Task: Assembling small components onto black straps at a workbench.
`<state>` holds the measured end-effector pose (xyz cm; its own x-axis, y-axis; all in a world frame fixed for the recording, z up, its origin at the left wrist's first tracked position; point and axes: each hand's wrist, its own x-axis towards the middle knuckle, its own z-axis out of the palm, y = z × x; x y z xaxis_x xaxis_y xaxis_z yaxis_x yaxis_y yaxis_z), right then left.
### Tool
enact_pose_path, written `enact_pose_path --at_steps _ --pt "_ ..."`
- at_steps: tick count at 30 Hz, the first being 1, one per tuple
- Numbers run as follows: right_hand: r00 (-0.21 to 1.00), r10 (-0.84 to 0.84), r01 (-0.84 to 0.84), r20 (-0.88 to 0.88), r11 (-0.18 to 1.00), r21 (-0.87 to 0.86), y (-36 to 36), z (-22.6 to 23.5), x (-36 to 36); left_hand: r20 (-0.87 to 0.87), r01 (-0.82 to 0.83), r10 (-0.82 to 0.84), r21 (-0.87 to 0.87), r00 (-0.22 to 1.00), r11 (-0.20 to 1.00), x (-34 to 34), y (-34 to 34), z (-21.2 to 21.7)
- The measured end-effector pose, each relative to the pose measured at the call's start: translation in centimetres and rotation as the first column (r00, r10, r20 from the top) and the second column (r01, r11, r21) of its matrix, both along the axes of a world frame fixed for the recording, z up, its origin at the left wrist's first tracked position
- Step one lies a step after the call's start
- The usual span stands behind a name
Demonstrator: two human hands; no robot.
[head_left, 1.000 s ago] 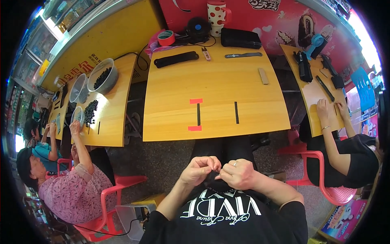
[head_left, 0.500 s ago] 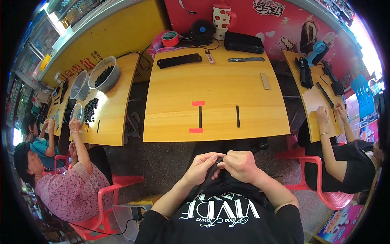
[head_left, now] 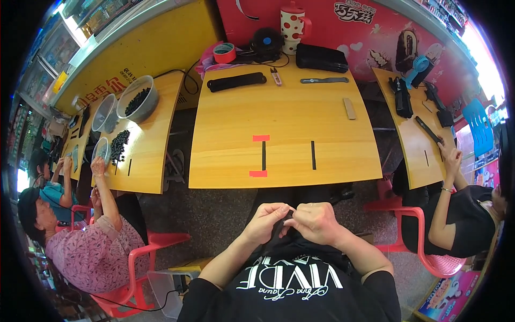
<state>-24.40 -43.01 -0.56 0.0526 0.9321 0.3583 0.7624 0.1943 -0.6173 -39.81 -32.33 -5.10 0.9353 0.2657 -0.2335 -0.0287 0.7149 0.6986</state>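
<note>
In front of my black shirt, below the table's near edge, my hands meet with fingers closed. The thumb and fingers of my left hand (head_left: 265, 222) pinch together at the tips. Against them my right hand (head_left: 316, 222) is curled. Whatever lies between the fingertips is dark, small and mostly hidden. On the wooden table (head_left: 230, 121) ahead lie two short black strips, one on the left (head_left: 264, 154) between an upper red tape piece (head_left: 261, 138) and a lower one (head_left: 258, 173), the other on the right (head_left: 314, 155).
Towards the far edge lie a black pouch (head_left: 237, 81), thread snips (head_left: 276, 77), a grey strip (head_left: 324, 80), a black case (head_left: 322, 57), red tape roll (head_left: 224, 52) and dotted tumbler (head_left: 292, 29). People sit at both side tables; the left one holds tubs (head_left: 152, 110) and black pieces (head_left: 119, 147).
My hands stay together, with small shifts of the fingers; the dark thing between them shows less. The person on the right has moved their hands closer to a long dark object.
</note>
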Motion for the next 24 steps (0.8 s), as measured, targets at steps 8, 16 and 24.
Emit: enact_pose_path --at_steps 8,16,24 --pt "0.953 0.045 -0.101 0.299 0.979 0.175 -0.6 -0.7 -2.1 -0.113 -0.264 0.256 -0.058 0.960 0.963 0.4 -1.3 -1.1" --pt "0.896 0.105 -0.190 0.431 0.969 0.161 -0.2 -0.7 -1.7 -0.110 -0.248 0.242 -0.053 0.964 0.967 -0.5 0.1 -2.4" --pt "0.954 -0.203 0.188 -0.218 0.978 -0.090 -0.7 -0.4 2.0 -0.137 -0.234 0.222 -0.079 0.965 0.969 -0.2 0.5 -1.4"
